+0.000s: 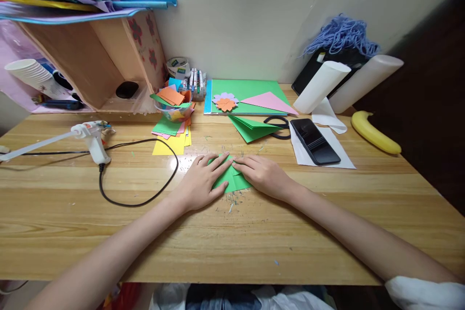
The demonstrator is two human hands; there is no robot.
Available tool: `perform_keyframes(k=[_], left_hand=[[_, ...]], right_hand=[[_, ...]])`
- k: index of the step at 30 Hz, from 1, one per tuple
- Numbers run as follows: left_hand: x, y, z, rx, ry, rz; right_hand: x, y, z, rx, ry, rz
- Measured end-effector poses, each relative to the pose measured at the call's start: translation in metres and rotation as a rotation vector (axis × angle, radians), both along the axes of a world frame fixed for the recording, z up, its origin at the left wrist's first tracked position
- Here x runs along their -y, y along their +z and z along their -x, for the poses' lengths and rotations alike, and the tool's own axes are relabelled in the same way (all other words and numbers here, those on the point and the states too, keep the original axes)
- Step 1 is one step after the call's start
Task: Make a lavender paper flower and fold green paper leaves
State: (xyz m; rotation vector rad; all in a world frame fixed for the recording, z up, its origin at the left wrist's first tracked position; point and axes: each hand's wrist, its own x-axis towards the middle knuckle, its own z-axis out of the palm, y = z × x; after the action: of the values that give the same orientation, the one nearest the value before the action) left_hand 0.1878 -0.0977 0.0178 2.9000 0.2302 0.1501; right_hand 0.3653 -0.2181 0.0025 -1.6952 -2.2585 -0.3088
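Observation:
A small sheet of green paper with creases lies on the desk between my hands. My left hand rests on its left side, fingers stretched out and thumb apart, pressing it flat. At the upper right edge, the fingertips of my right hand are closed together on the paper. Part of the sheet is covered by my fingers. Just beyond it sits a folded green paper, overlapping a pair of scissors with black handles. Tiny paper scraps are scattered around the sheet.
To the left stands a white glue gun with a looped black cord. Yellow paper pieces lie near a filled plastic bowl. At the back are paper flowers and pink paper; rightward, a phone, paper rolls and a banana.

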Motion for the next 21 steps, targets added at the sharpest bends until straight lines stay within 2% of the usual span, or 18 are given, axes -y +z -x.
perform_keyframes(k=[7, 11, 21], left_hand=[[-0.0004, 0.0013, 0.0010, 0.006, -0.020, 0.011], [-0.0007, 0.0015, 0.0013, 0.011, -0.022, 0.009], [-0.0014, -0.0015, 0.0015, 0.007, -0.020, 0.008]], right_hand=[[-0.0003, -0.0002, -0.0026, -0.213, -0.004, 0.041], [0.0013, -0.0036, -0.0046, -0.321, -0.006, 0.008], [0.0015, -0.0071, -0.0066, -0.120, 0.038, -0.056]])
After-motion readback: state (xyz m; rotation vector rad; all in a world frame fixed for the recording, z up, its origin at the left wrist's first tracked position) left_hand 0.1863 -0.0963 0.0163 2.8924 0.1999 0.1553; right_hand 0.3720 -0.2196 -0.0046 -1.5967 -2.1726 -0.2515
